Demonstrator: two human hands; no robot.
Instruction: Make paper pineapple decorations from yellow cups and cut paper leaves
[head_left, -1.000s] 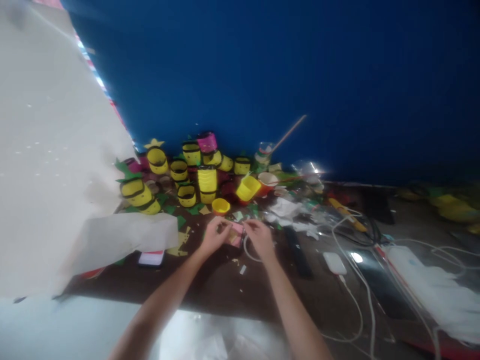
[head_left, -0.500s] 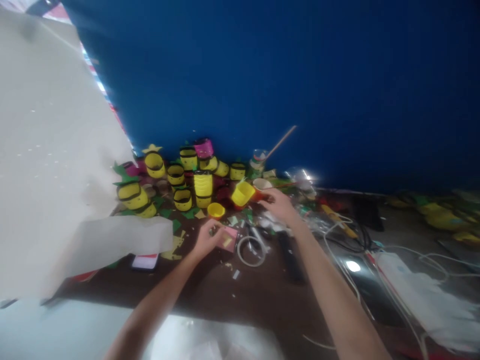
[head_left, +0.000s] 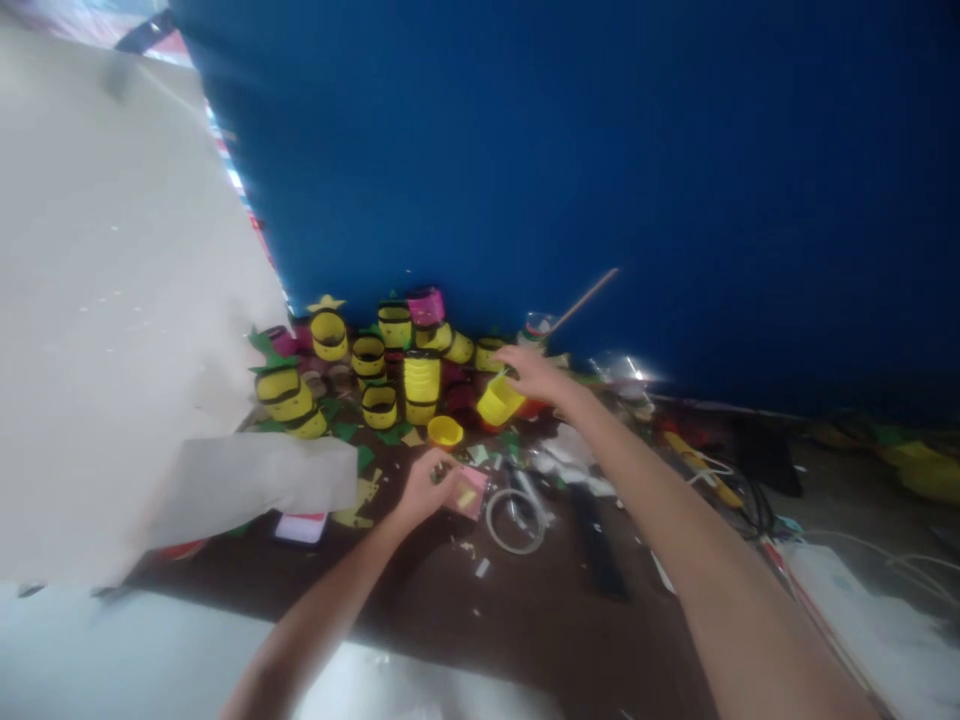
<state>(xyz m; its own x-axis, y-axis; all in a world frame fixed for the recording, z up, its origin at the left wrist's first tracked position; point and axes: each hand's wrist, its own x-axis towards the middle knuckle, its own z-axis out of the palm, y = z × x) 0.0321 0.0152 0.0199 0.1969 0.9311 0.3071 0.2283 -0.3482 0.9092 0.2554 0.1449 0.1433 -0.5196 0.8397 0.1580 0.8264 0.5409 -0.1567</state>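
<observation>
My left hand [head_left: 426,487] is low over the dark table, fingers curled into a pinch at the left edge of a pink square [head_left: 475,487] with a small yellowish piece on it. Whatever sits between those fingertips is too blurred to name. My right hand [head_left: 534,374] reaches in from the right, its fingers apart just above the rim of a tilted yellow cup [head_left: 499,402]. Whether it touches the rim, I cannot tell. A smaller yellow cup [head_left: 445,432] stands between the hands. Behind it is a stack of yellow cups [head_left: 422,380].
Several yellow cups with black bands crowd the back left, near a magenta cup [head_left: 426,307]. A stick [head_left: 589,299] leans in a jar against the blue wall [head_left: 525,150]. A clear ring [head_left: 516,522], a phone [head_left: 300,527], paper scraps and cables lie about.
My right hand has shifted left and up, from beside a white-rimmed cup to above the tilted yellow cup. My left hand stays by the pink square. The whole view has shifted somewhat.
</observation>
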